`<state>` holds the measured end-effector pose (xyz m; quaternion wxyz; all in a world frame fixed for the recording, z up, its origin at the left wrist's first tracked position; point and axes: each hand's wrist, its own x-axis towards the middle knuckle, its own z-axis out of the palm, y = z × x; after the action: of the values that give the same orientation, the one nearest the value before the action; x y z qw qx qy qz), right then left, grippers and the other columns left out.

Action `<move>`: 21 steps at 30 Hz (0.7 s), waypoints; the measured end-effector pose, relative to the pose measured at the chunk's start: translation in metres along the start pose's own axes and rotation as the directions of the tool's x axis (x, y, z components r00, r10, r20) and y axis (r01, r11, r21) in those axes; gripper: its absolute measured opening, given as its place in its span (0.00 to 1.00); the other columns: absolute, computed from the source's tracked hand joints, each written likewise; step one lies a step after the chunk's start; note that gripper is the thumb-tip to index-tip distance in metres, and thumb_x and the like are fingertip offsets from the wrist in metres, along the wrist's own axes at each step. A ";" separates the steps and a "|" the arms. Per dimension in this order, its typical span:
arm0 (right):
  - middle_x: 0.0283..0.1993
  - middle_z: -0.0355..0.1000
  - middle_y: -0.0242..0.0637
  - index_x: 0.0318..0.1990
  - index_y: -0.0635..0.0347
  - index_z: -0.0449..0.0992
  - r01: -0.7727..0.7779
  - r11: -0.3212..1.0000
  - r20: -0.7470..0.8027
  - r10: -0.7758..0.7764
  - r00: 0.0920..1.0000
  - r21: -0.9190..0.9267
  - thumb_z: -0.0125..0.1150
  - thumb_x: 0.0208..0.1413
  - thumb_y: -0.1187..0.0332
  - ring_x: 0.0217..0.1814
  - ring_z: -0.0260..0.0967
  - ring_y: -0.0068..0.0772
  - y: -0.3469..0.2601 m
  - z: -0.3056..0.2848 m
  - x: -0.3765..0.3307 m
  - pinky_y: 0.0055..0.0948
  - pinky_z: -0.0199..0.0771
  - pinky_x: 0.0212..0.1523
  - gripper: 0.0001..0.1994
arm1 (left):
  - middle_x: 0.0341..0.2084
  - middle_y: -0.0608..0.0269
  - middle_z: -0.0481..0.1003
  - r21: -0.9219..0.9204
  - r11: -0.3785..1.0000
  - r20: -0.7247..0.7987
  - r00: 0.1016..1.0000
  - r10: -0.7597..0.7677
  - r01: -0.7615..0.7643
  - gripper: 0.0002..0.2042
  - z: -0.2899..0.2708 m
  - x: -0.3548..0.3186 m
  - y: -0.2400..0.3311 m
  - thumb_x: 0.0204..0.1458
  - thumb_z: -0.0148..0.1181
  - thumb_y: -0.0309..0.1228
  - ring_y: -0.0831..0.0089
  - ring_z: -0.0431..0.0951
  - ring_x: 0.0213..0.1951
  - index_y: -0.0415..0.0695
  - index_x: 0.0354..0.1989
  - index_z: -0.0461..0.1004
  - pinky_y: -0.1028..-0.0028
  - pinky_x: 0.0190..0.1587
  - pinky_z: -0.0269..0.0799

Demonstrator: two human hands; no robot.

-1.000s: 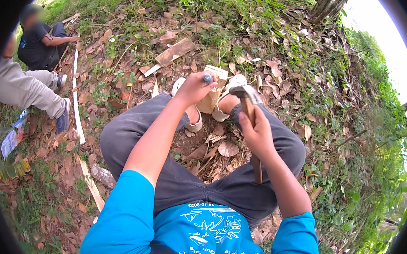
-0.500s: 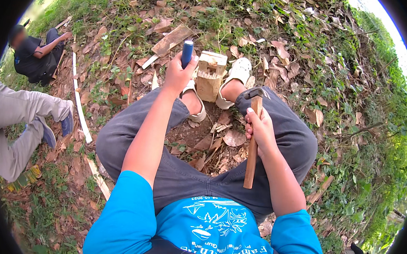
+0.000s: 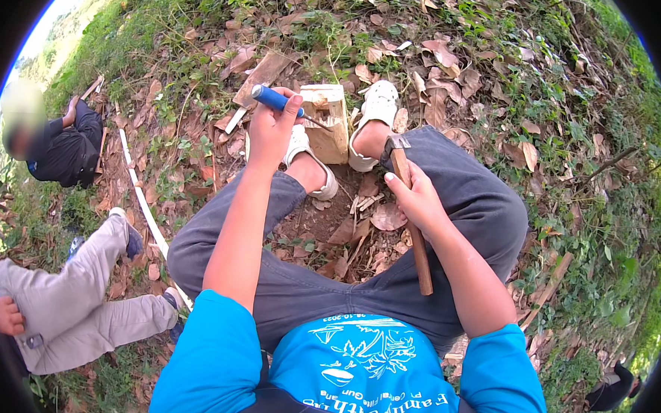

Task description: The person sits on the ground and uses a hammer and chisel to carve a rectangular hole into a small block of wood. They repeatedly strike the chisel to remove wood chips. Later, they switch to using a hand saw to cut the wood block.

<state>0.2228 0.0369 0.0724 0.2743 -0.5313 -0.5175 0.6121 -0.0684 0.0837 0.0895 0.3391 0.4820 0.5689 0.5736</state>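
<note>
My left hand [image 3: 269, 132] is closed round the blue handle of a chisel [image 3: 269, 96]. Its thin metal shaft slants right and down toward a notch in the pale wooden block [image 3: 333, 147]; whether the tip touches the wood I cannot tell. The block stands on the ground between my feet, its notch rough and splintered. In my right hand [image 3: 418, 198] is a hammer [image 3: 417, 257], gripped partway along its wooden handle. The dark metal hammer head [image 3: 396, 143] is uppermost, over my right shin, apart from the block and the chisel.
My white clogs [image 3: 381, 103] flank the block. A flat board [image 3: 265, 76] lies beyond my left foot among dry leaves. On the left, a long pale strip [image 3: 145, 206] runs past two people, one seated in black [image 3: 68, 148], one in light trousers [image 3: 80, 283]. Another wood piece [image 3: 549, 289] lies right.
My left hand has tipped the chisel from upright to slanting, its shaft now at the block. The hammer has shifted slightly left at the head and tilted. The view has turned somewhat.
</note>
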 end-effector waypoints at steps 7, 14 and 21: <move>0.40 0.74 0.33 0.66 0.66 0.67 -0.086 0.996 -0.017 0.086 0.996 0.029 0.62 0.64 0.62 0.37 0.70 0.22 -0.002 -0.009 0.004 0.28 0.74 0.42 0.27 | 0.27 0.64 0.77 0.352 0.927 0.014 0.991 0.135 -0.132 0.14 0.010 0.027 0.017 0.61 0.67 0.40 0.76 0.78 0.28 0.40 0.39 0.76 0.74 0.34 0.75; 0.44 0.75 0.36 0.66 0.64 0.67 0.030 0.999 0.046 -0.032 0.998 0.038 0.61 0.64 0.62 0.42 0.71 0.23 -0.002 -0.005 -0.005 0.29 0.74 0.46 0.26 | 0.28 0.60 0.79 0.582 0.793 0.133 0.983 0.123 -0.178 0.18 0.018 0.043 0.019 0.61 0.66 0.44 0.71 0.81 0.29 0.38 0.40 0.76 0.70 0.34 0.77; 0.42 0.75 0.34 0.66 0.63 0.67 0.040 0.996 0.010 -0.041 0.999 0.079 0.57 0.67 0.62 0.40 0.71 0.22 0.001 -0.009 -0.003 0.27 0.73 0.43 0.24 | 0.27 0.53 0.80 0.735 0.660 0.158 0.986 0.054 -0.154 0.21 0.029 0.066 0.033 0.62 0.61 0.49 0.59 0.82 0.31 0.39 0.38 0.77 0.61 0.38 0.74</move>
<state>0.2325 0.0374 0.0733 0.3043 -0.5060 -0.5054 0.6293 -0.0563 0.1511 0.1297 0.1135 0.6441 0.7031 0.2792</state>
